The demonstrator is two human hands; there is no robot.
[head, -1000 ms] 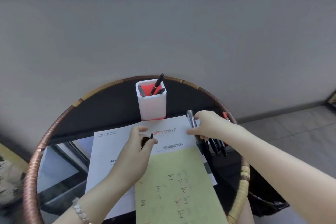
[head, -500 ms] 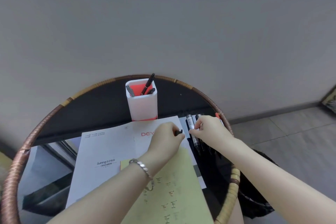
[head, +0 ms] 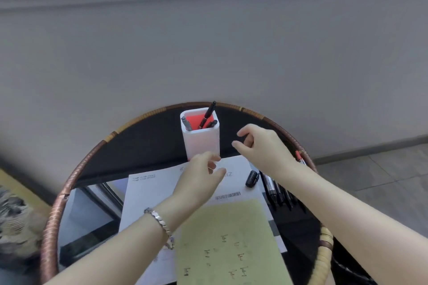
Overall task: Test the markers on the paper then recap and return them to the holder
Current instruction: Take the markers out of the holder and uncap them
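Head view: my left hand [head: 199,178] hovers over the white sheet [head: 150,192] just in front of the holder [head: 201,141], fingers [head: 212,158] loose and apart, holding nothing. My right hand [head: 261,148] is just right of the holder, loosely curled, empty too. Markers [head: 209,112] stand in the holder. A black cap [head: 252,178] lies on the sheet. Loose markers [head: 269,184] lie on the desk [head: 55,215] beside it. The green paper [head: 229,233], with test marks, is nearest me.

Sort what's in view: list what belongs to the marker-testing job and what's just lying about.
Job:
holder
markers standing in it
loose markers at the table's right side
cap, black, lying on the white sheet
green paper with test marks

Lying about:
white sheet under the green paper
bracelet on the left wrist
table
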